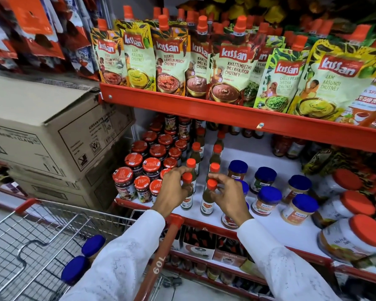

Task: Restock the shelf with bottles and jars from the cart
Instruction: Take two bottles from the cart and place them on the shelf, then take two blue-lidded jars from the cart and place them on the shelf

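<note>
On the white shelf (276,227), two orange-capped sauce bottles are standing upright side by side at the front of two rows: the left hand (172,190) is closing its fingers around the neck of the left bottle (187,192), and the right hand (230,196) is pinching the cap and neck of the right bottle (208,198). Red-lidded jars (139,168) are crowding just left of them and blue-lidded jars (269,196) are sitting to the right, while two more blue-lidded jars are lying in the cart (30,242) below, beside stacked boxes (52,131).
</note>
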`<state>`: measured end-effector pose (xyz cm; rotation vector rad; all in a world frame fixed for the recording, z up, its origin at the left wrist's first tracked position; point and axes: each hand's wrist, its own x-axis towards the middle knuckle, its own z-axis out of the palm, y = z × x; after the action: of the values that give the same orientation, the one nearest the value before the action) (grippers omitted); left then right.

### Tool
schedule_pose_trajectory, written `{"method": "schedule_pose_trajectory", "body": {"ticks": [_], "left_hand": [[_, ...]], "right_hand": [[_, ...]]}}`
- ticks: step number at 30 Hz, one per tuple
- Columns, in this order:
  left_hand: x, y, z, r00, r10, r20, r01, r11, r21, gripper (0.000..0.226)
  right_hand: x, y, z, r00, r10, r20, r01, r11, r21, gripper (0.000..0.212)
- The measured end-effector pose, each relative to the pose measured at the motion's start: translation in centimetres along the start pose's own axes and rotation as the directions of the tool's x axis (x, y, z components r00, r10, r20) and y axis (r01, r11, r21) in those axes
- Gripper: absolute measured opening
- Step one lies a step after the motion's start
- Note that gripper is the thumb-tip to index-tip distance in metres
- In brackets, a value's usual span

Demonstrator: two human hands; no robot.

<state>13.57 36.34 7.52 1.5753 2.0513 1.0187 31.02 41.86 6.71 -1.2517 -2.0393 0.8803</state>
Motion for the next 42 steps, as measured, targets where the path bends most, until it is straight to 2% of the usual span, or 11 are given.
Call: {"method": "schedule_pose_trajectory", "body": {"ticks": [3,6,13,15,18,21,25,28,32,39,42], "left_hand": [[-2.1,0.0,-1.3,0.999,0.009,-0.047,-0.010,1.000,-0.023,0.063],[-5.5,-0.8,-3.4,0.987,-0.020,-0.159,0.016,1.000,-0.026,0.064],[-15.1,-6.7,-8.6,0.882,-0.210,-0.421,0.197,0.977,-0.077,0.049],[-18.2,-9.2,-9.4,0.794,-0.350,-0.497,0.298,0.937,-0.184,0.041],[-22.6,-14.1,-9.5,0.606,-0.601,-0.521,0.451,0.799,-0.397,0.032],[-25.6,-19.1,-8.6,0.441,-0.794,-0.419,0.563,0.608,-0.559,0.033],[-25.9,-23.9,-7.1,0.308,-0.916,-0.258,0.683,0.401,-0.610,0.051],[-24.9,-25.2,-5.9,0.315,-0.918,-0.239,0.721,0.396,-0.568,0.068],[-24.0,-25.2,-4.4,0.322,-0.885,-0.336,0.707,0.461,-0.536,0.065],[-23.9,-26.1,-3.6,0.293,-0.845,-0.447,0.728,0.500,-0.469,0.062],[-23.7,-25.7,-3.2,0.323,-0.842,-0.432,0.684,0.523,-0.509,0.058]], "right_hand": [[-1.1,-1.0,0.1,0.992,-0.111,-0.053,0.105,0.989,-0.107,0.058],[-2.5,-2.9,0.9,0.966,-0.250,-0.062,0.244,0.965,-0.097,0.058],[-4.8,-6.7,6.8,0.905,-0.378,0.197,0.380,0.925,0.030,0.058],[-5.2,-7.4,9.4,0.870,-0.381,0.311,0.383,0.922,0.060,0.059],[-5.7,-8.3,14.1,0.803,-0.364,0.472,0.362,0.927,0.099,0.061],[-6.0,-8.9,19.7,0.720,-0.304,0.624,0.318,0.943,0.093,0.062],[-5.2,-9.2,27.0,0.650,-0.156,0.743,0.241,0.971,-0.006,0.067],[-4.3,-8.8,30.9,0.623,-0.083,0.777,0.209,0.976,-0.064,0.068],[-4.4,-7.8,33.4,0.619,-0.038,0.784,0.155,0.985,-0.074,0.068],[-4.7,-7.5,35.1,0.690,-0.063,0.721,0.138,0.989,-0.045,0.066],[-4.8,-7.5,35.1,0.713,-0.021,0.701,0.096,0.993,-0.068,0.066]]}}
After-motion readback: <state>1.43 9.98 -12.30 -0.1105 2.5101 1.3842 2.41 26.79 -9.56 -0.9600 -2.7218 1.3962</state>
